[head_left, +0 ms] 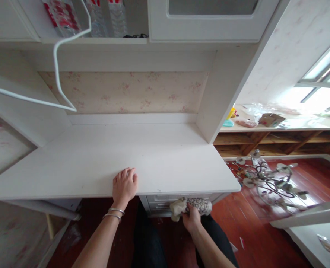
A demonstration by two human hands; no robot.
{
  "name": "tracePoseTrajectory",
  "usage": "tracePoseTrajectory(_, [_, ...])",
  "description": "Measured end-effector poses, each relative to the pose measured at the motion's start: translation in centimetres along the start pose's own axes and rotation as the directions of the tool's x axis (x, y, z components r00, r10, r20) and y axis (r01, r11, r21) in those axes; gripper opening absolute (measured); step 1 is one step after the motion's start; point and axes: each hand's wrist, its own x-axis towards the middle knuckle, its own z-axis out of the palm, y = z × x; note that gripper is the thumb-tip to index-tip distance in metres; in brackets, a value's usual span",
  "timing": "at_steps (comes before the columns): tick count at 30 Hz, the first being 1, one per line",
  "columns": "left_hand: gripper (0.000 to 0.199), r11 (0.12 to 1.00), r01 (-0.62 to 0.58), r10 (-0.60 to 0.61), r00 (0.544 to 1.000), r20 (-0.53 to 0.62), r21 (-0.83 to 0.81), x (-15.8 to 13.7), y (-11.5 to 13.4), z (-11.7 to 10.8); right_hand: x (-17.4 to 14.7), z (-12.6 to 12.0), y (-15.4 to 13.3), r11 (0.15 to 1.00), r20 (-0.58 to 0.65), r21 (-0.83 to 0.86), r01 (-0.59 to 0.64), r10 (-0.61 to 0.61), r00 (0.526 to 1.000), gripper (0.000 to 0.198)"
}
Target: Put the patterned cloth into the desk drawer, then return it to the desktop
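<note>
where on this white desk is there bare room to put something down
Nearly the whole desk top is bare, from the floral back wall to the front edge, between the left side panel and the right upright. Only the left hand rests at the front edge. Below, the right hand holds a patterned cloth against the drawers. The chandelier crowds the floor.

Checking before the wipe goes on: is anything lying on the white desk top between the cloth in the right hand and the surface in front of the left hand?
Nothing visible does. The cloth sits in the right hand below the desk top's front edge, by the drawers. The left hand rests flat at that edge; the surface beyond looks bare.
</note>
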Motion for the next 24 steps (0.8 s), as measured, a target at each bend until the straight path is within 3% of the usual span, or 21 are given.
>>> tracePoseTrajectory(5, [0.031, 1.000, 0.007, -0.007, 1.000, -0.003, 0.002, -0.1, 0.1, 0.1, -1.1, -1.6, -6.1, 0.995, 0.005, 0.013, 0.101, -0.101, 0.995, 0.013])
tracePoseTrajectory(10, [0.032, 1.000, 0.011, -0.011, 1.000, -0.020, 0.021, -0.3, 0.3, 0.2, -6.9, 0.4, -8.5, 0.981, 0.081, 0.089, 0.170, -0.178, 0.981, 0.022])
tracePoseTrajectory(12, [0.032, 1.000, 0.005, -0.005, 1.000, -0.024, 0.024, -0.4, 0.4, 0.1, -9.2, 1.5, -8.5, 0.983, 0.082, 0.110, 0.145, -0.154, 0.985, 0.024])
tracePoseTrajectory(18, [0.031, 0.999, -0.002, 0.003, 0.999, -0.034, 0.034, -0.4, 0.3, 0.1, -13.3, 4.1, -4.0, 0.996, 0.197, 0.084, -0.043, 0.025, 0.980, 0.025])
tracePoseTrajectory(24, [0.031, 1.000, -0.009, 0.010, 1.000, -0.029, 0.027, -0.3, 0.2, 0.0, -13.7, 7.3, 3.7, 0.970, 0.390, -0.002, -0.242, 0.224, 0.893, 0.020])
